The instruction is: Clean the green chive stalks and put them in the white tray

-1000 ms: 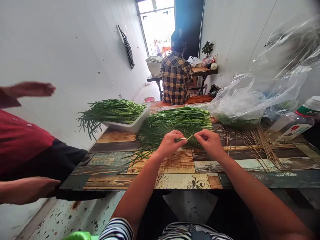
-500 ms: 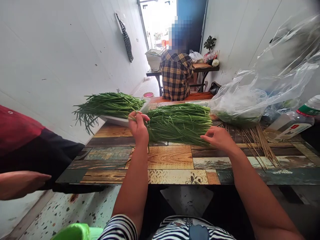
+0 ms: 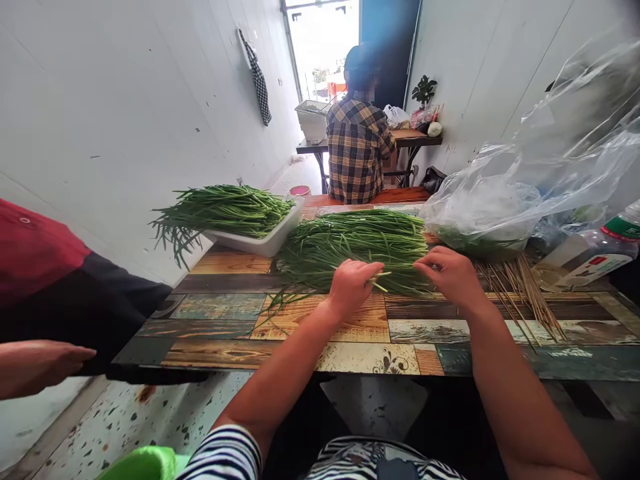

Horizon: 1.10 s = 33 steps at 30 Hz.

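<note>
White panelled walls [image 3: 125, 100] flank a table [image 3: 365, 323] with a patchwork wood-grain top; across its middle lies a loose, flat pile of long, slender green stalks [image 3: 365, 237], paler at the right; the left hand [image 3: 350, 283] grasps a few thin stems [image 3: 381, 288] at the pile's near edge; the right hand [image 3: 453, 277] has its fingertips bunched by the pale ends, whether around anything I cannot tell; far left, a smooth white tub [image 3: 270, 243] overflows with similar greens [image 3: 235, 210]; right, thin straight sticks [image 3: 530, 293] fan out beside a crinkled clear bag [image 3: 490, 207].
</note>
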Each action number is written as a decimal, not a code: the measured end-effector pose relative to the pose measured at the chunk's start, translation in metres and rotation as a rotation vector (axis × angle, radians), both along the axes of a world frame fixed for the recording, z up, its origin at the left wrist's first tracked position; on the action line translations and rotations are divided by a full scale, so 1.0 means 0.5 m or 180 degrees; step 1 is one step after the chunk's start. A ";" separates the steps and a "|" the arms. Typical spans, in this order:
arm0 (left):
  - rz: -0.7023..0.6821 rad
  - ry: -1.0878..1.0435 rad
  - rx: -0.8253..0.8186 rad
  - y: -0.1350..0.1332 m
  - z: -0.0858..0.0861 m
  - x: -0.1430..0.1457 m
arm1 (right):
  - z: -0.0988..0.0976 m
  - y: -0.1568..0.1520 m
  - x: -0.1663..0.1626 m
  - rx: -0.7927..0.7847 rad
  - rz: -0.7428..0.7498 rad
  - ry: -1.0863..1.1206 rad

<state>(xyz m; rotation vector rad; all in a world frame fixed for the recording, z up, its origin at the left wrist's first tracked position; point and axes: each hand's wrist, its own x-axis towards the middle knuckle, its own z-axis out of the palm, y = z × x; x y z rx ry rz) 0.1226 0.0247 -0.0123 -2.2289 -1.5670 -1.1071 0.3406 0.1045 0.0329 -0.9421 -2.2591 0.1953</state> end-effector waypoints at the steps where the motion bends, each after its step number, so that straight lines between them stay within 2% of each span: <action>1: 0.0031 0.0026 0.0043 -0.001 0.000 0.006 | 0.005 -0.006 -0.005 0.0126 0.0063 0.0173; 4: 0.0038 0.0067 0.0214 -0.004 0.003 0.020 | 0.020 -0.030 -0.025 0.0204 0.0493 0.0457; 7: -0.0089 0.0011 0.0356 -0.007 0.005 0.028 | 0.026 -0.050 -0.043 -0.0135 0.1069 0.0520; 10: -0.0266 -0.0232 0.0349 -0.007 0.003 0.029 | 0.022 -0.054 -0.050 -0.0382 0.1290 0.0604; 15: -0.0624 -0.0965 0.0296 0.003 -0.006 0.028 | 0.021 -0.054 -0.055 -0.0466 0.0764 0.1057; 20: -0.0740 -0.1019 0.0262 0.007 -0.011 0.030 | 0.001 -0.054 -0.066 -0.0764 0.0991 0.0736; 23: -0.0704 -0.1011 0.0250 0.006 -0.009 0.030 | -0.009 -0.036 -0.048 -0.0801 0.0330 0.0998; 26: -0.0564 -0.1101 0.0196 0.004 0.001 0.027 | 0.004 -0.018 -0.018 -0.0877 -0.0510 0.1178; 28: -0.0414 -0.1261 0.0124 0.001 0.010 0.024 | 0.019 -0.018 -0.006 -0.1225 -0.0624 0.0775; 30: -0.0312 -0.1444 0.0046 0.000 0.019 0.021 | 0.027 -0.023 -0.005 -0.1622 -0.0386 0.0034; 33: -0.0327 -0.1792 0.0001 0.000 0.027 0.012 | 0.017 -0.026 -0.008 -0.1688 -0.0014 -0.0960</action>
